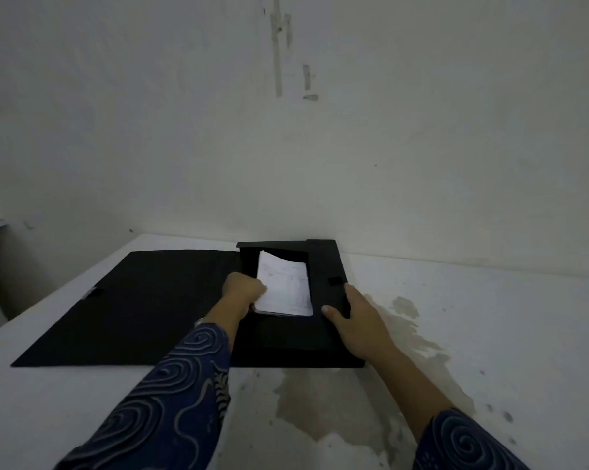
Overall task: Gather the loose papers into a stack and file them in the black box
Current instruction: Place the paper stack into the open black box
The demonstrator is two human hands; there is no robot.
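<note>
I'm at a white tabletop [83,395] pushed against a bare, scuffed white wall [151,113], and the light is dim. Nearest me, a brownish stain [323,412] spreads over the surface between my patterned blue sleeves [171,395]. Beyond it lies the black box [286,344], a flat document case, with its lid flap [144,300] folded out flat to the left. My right hand [361,320] rests on the box's right side, fingers curled over the edge flap and thumb pressed on top, steadying it. My left hand [244,293] is closed in a fist on the left edge of the paper stack [286,286], which already sits inside the box, slightly askew (the far corner looks curled, though it's hard to be sure). I see no loose sheets anywhere on the table, so gathering looks done. As I judge it, what's left is settling the stack flat, letting go, and folding the flaps and lid shut.
</note>
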